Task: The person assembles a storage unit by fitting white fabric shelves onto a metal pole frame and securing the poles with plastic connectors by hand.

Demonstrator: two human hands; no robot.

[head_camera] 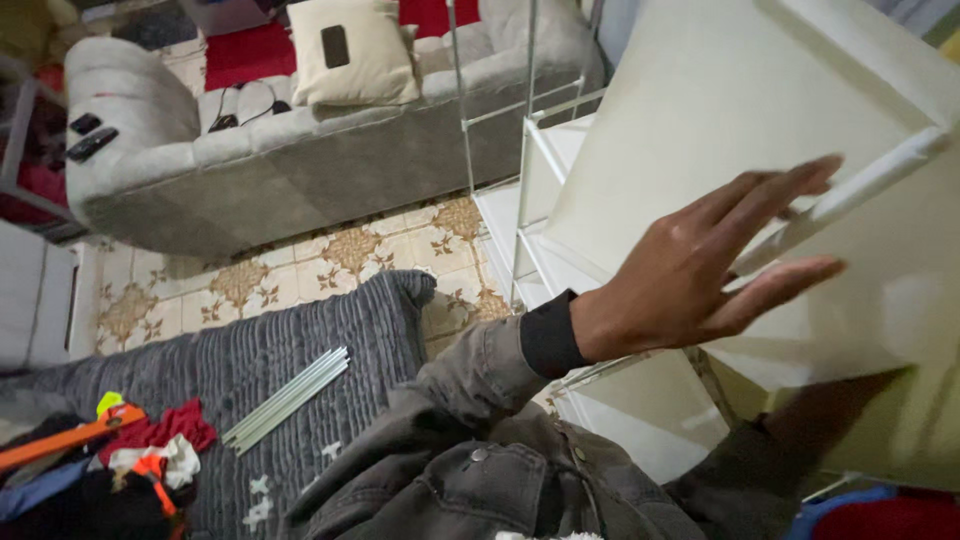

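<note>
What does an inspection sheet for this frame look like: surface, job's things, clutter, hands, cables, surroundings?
Surface: grey ribbed rug over patterned tile floor.
Job's things: white panel, tilted, against a white rod frame.
Clutter: bundle of white rods on the rug; red cloth, orange tool.
Hands: left hand flat on the panel, fingers spread; right hand hidden behind the panel.
Cables: black cable on the sofa.
Surroundings: grey sofa, cream cushion.

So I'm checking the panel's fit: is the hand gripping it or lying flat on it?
Lying flat: the left hand has its fingers stretched out straight across the white panel, not curled around an edge.
</note>
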